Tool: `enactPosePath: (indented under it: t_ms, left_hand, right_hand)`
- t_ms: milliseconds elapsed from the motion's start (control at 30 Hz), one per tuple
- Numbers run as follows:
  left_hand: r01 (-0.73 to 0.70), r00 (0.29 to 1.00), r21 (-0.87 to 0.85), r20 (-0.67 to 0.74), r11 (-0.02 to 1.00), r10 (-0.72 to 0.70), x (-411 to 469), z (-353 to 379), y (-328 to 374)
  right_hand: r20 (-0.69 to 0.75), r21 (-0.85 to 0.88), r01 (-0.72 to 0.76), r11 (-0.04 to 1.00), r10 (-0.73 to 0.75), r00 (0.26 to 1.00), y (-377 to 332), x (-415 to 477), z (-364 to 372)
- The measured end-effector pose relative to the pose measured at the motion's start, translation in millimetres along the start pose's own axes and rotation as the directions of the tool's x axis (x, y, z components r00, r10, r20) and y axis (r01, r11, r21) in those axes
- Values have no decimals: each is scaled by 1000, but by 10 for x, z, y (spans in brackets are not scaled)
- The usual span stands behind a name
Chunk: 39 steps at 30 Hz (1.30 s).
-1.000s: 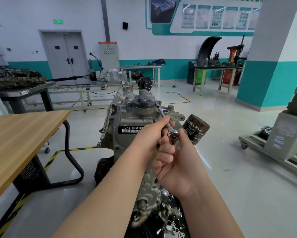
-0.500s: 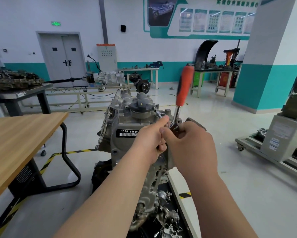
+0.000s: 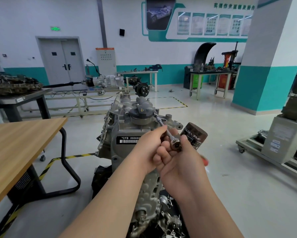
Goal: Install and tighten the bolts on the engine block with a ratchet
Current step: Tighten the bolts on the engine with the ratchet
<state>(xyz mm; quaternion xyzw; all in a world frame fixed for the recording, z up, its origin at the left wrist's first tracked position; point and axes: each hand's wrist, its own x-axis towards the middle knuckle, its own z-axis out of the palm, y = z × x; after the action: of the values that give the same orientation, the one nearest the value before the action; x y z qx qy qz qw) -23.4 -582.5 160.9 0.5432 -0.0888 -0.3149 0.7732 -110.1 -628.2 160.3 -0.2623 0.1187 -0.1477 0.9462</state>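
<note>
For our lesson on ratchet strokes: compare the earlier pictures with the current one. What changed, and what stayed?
The ratchet's orange handle, upright half a second ago, has swung down and right, behind the right hand gripping it. The left hand still pinches the extension bar on the engine block.

Pale glossy floor [image 3: 213, 127], yellow-black tape [image 3: 75, 156] stuck across it. Left: wood desk [image 3: 15, 148] on a black tube leg. Behind that, grey desk [image 3: 24, 99] carrying a grimy casting [image 3: 12, 85]. Low frame [image 3: 79, 100] near the back wall with a gearbox [image 3: 108, 80] on top. White desk [image 3: 144, 72] further back, small parts on it, too far to identify. Dark-top desk [image 3: 211, 72] right of that, cluttered with tools. Right edge: wheeled cart [image 3: 251, 146] holding a grey box [image 3: 283, 134]. Engine [image 3: 127, 127] mid-floor, footing hidden. Loose metal bits [image 3: 170, 224] at its foot.
</note>
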Motion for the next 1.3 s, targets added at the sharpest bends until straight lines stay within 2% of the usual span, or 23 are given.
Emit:
enactPosePath:
  t_ms: [33, 100, 267, 333, 400, 467, 500, 533, 567, 633, 667, 700, 767, 833, 867, 900, 967, 1000, 1067, 1100, 1167, 1233, 1300]
  left_hand:
    - [-5, 1000, -4, 15, 1000, 5, 3, 4, -5]
    - [-16, 999, 11, 35, 1000, 15, 0, 6, -15]
    - [-66, 998, 40, -3, 997, 66, -17, -1, -36]
    - [-80, 996, 76, -32, 994, 83, -13, 2, -73]
    - [-81, 996, 84, -40, 993, 85, -9, 4, -103]
    - [-107, 993, 49, -43, 993, 109, 6, 17, -117]
    - [-126, 990, 40, -54, 991, 128, 19, 26, -119]
    - [-139, 988, 46, -68, 989, 142, 30, 35, -121]
    - [-144, 986, 57, -79, 988, 149, 37, 41, -121]
    - [-151, 984, 52, -83, 987, 155, 49, 43, -119]
    - [-155, 984, 40, -80, 987, 158, 52, 37, -117]
    - [-157, 984, 32, -76, 987, 159, 46, 34, -109]
    - [-158, 984, 29, -79, 987, 160, 19, 35, -85]
    - [-144, 986, 54, -82, 988, 148, 1, 37, -73]
    - [-134, 987, 67, -85, 989, 140, 2, 39, -68]
    - [-126, 987, 73, -91, 989, 133, -6, 40, -62]
    - [-112, 988, 82, -93, 990, 120, -15, 37, -55]
    - [-104, 990, 85, -82, 991, 111, -21, 33, -49]
    - [-76, 995, 75, -62, 994, 81, -36, 11, -44]
    - [-65, 996, 69, -51, 996, 68, -47, 1, -41]
    - [-50, 999, 64, -16, 997, 51, -67, -7, -35]
    - [-32, 999, 43, 18, 999, 31, -79, -5, -25]
    - [-31, 999, 26, 26, 999, 30, -74, 1, -31]
  right_hand:
    - [11, 119, -60, 991, 59, 998, -9, -7, 5]
    - [56, 230, -142, 963, 133, 990, -25, -14, -3]
    - [114, 206, -200, 958, 179, 977, -47, -21, -44]
    - [82, 82, -186, 979, 179, 980, -53, -5, -78]
    - [22, -130, -114, 985, 118, 993, -67, 37, -130]
    - [-35, -444, 27, 895, -47, 998, -105, 77, -173]
    - [-35, -630, 103, 770, -160, 986, -136, 80, -174]
    - [3, -803, 169, 572, -279, 960, -171, 73, -168]
    - [88, -927, 217, 307, -386, 918, -204, 65, -161]
    - [317, -946, 230, -231, -490, 812, -242, 54, -130]
    - [411, -889, 216, -404, -495, 765, -248, 40, -97]
    - [476, -836, 208, -508, -483, 735, -248, 33, -66]
    - [525, -784, 196, -589, -462, 714, -248, 65, -31]
    - [496, -820, 212, -531, -475, 727, -262, 91, -29]
    - [453, -864, 236, -444, -483, 749, -261, 103, -41]
    - [387, -915, 263, -307, -480, 787, -252, 107, -53]
    - [224, -950, 294, 103, -431, 874, -200, 116, -83]
    - [143, -901, 280, 331, -383, 913, -158, 125, -94]
    - [29, -675, 188, 713, -230, 973, -79, 114, -96]
    - [8, -510, 130, 850, -147, 989, -57, 101, -89]
    - [25, -196, -33, 980, 39, 999, -61, 48, -69]
    - [102, 35, -210, 977, 206, 973, -93, 6, -68]
    - [169, 165, -316, 934, 289, 942, -115, -13, -94]
